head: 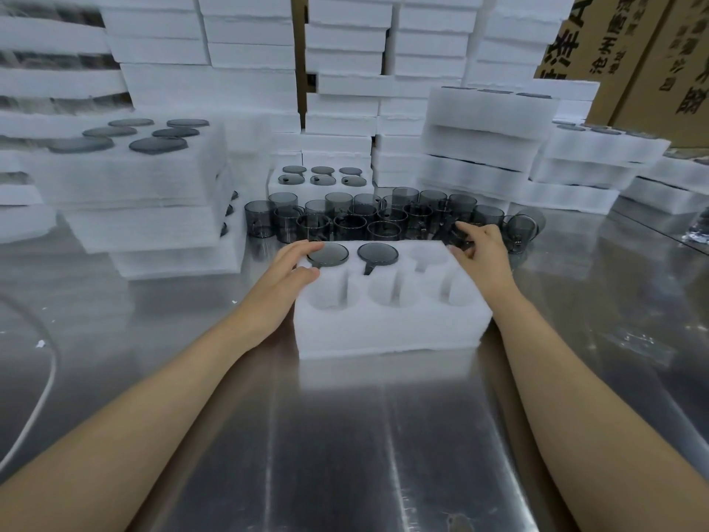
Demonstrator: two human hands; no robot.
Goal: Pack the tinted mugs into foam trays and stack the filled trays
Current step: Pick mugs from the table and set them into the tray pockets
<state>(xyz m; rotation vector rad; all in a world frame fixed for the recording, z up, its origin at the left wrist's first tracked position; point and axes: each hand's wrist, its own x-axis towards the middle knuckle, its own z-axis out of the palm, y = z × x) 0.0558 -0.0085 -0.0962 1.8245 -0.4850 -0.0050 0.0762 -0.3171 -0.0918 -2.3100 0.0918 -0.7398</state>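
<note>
Foam tray (387, 328): white, six pockets in two rows, lying flat on the steel table (345, 435) in front of the person.

First mug (328, 254): tinted grey, sunk in the tray's far-left pocket with only the rim and a bit of handle showing.

Second mug (378, 253): in the tray's far-middle pocket, seated the same way, with its handle pointing toward the near row.

Other pockets: the far-right one and all three near ones show bare foam.

Left hand (284, 278): laid over the tray's left end. The fingers are fairly straight and reach the rim of the first mug, and the thumb lies on the tray's top face. It holds nothing.

Right hand (483, 259): at the tray's far-right corner, fingers curled toward the mugs just behind the tray. I cannot tell whether they grip one (the frame is blurred there).

Loose mugs (353, 220): a packed cluster standing upright directly behind the tray.

Filled trays (126, 178): stacked to the left of the tray and further back, with dark rims showing on top.

Small filled tray (318, 182): behind the loose mugs, straight beyond the tray.

Foam stacks (483, 140): behind and to the right of the tray.

Cardboard boxes (633, 51): far right, beyond the stacks.
</note>
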